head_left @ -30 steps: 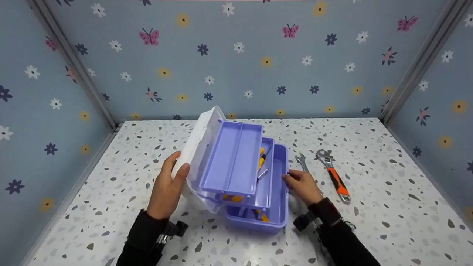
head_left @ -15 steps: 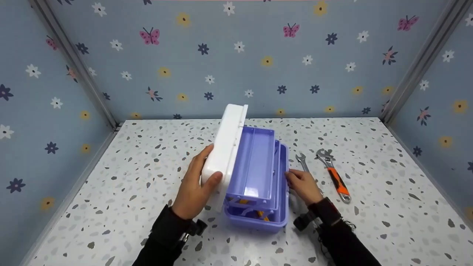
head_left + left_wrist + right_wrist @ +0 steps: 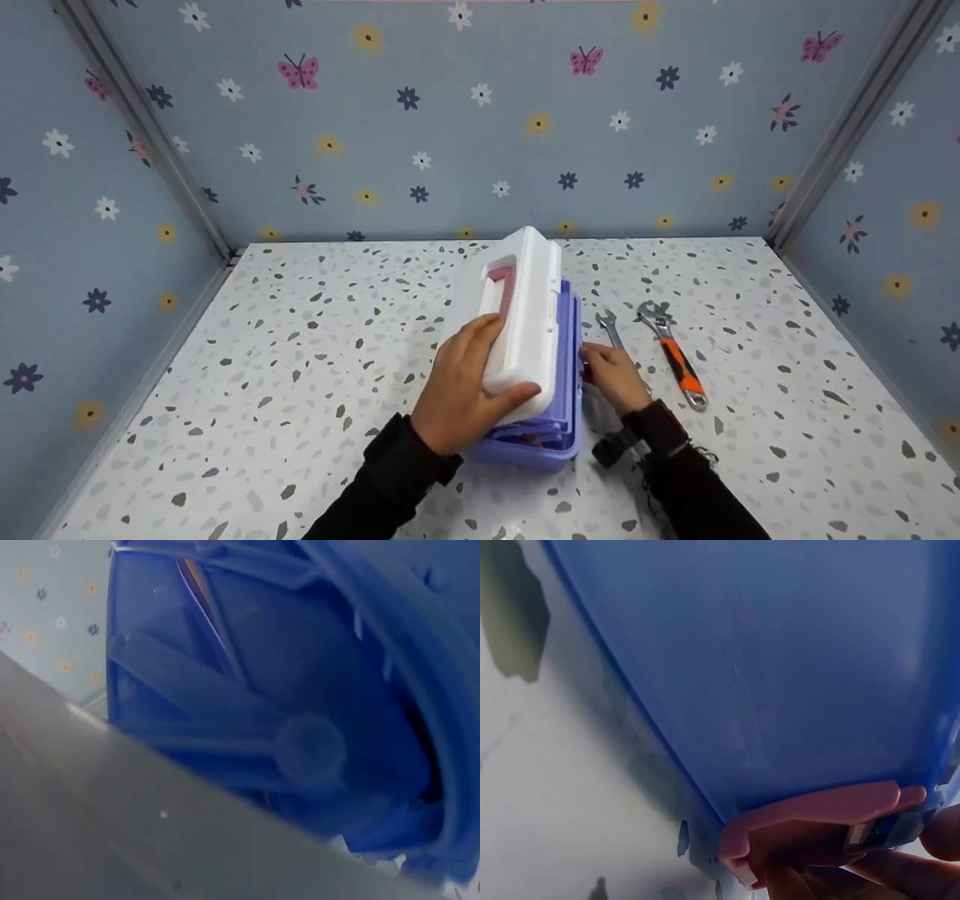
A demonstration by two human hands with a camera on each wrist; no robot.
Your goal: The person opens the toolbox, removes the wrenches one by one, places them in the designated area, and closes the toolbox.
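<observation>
A purple toolbox [image 3: 525,454] stands on the table, its white lid [image 3: 536,322] tilted partway down over the folded trays. My left hand [image 3: 461,386] grips the lid at its near end, thumb on the end face and fingers over the top by the pink handle [image 3: 507,289]. At the box's right side, my right hand [image 3: 616,379] pinches a pink latch [image 3: 817,810], seen best in the right wrist view. From the left wrist, the lid's edge [image 3: 150,802] crosses in front of a hinged tray arm [image 3: 225,742]. Most of the trays' contents are hidden.
Right of the box lies a silver wrench [image 3: 609,324], partly covered by the right hand. Further right is an adjustable wrench [image 3: 681,367] with an orange and black handle. Flower-patterned walls [image 3: 525,150] enclose the speckled table [image 3: 300,390] at the back and sides.
My left hand has swung the lid rightward and down over the box, and the tiered trays have folded inward with it. The right hand stays at the box's right side.
</observation>
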